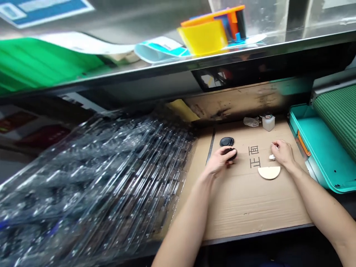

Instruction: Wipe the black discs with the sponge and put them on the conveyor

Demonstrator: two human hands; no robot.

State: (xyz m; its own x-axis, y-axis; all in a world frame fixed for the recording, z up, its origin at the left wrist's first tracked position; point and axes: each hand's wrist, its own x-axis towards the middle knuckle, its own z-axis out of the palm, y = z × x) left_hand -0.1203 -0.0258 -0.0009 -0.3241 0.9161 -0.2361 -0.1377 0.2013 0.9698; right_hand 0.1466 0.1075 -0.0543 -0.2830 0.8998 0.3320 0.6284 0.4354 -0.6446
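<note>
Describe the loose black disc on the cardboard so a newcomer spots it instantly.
Beside the stack of clear plastic trays lies a brown cardboard sheet. Towards its back, left of the Chinese characters, sits a flat black disc, beyond the left hand. It lies loose, unlike the dark round piece under that hand's fingers.

Black round disc (pixel 231 153) under left hand (pixel 220 161); small white piece (pixel 272 157) at right hand (pixel 283 153).

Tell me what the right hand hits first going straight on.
The right hand, at a small white piece, points across the cardboard toward the crumpled clear plastic beside the small white bottle. That plastic looks first, though depth is hard to judge.
</note>
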